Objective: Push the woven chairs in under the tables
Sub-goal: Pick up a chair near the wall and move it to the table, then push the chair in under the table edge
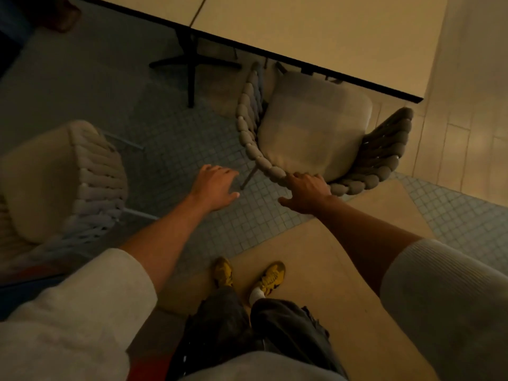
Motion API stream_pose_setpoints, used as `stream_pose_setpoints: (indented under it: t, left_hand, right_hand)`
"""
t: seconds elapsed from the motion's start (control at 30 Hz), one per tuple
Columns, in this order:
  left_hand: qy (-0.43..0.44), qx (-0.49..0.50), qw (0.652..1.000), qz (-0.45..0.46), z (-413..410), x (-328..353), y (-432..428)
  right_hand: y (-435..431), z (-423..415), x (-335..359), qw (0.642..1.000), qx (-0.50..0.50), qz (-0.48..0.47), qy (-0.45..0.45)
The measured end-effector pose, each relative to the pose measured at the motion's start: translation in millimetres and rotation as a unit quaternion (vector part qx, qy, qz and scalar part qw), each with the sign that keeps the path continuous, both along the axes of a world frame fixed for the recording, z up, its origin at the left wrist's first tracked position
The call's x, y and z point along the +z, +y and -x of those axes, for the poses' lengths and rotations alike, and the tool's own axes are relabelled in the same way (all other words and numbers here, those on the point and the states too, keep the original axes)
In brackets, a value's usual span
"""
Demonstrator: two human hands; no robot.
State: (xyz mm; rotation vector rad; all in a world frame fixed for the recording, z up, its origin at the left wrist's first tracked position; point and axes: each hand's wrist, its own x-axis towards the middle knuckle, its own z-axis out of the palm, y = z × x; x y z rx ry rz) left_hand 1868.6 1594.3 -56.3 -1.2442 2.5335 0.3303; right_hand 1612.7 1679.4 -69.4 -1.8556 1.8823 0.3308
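Beyond sleeve [439, 298], right hand [308, 192] seemingly touches back of woven chair [384, 155].

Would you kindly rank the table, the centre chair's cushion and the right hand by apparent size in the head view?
1. table
2. cushion
3. right hand
The hand is nearer the camera, yet looks smallest.

I see two woven chairs. Right chair [248, 119]: grey-brown rope back curving round a cream cushion [316, 125], upright, front edge just beneath the dark rim of the tables [330, 31], most of the seat out. Left chair [99, 182]: paler weave, upright, well apart from the tables, which are two pale tops butted edge to edge.
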Motion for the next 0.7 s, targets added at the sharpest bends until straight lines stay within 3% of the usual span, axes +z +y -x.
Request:
stream_pose_setpoints:
  t: [0.7]
  left_hand:
    - [0.023, 0.193, 0.981, -0.017, -260.4, 41.0, 48.9]
  right_hand:
    - [-66.8, -236.4, 82.8, 0.975, 0.214, 0.022, 0.048]
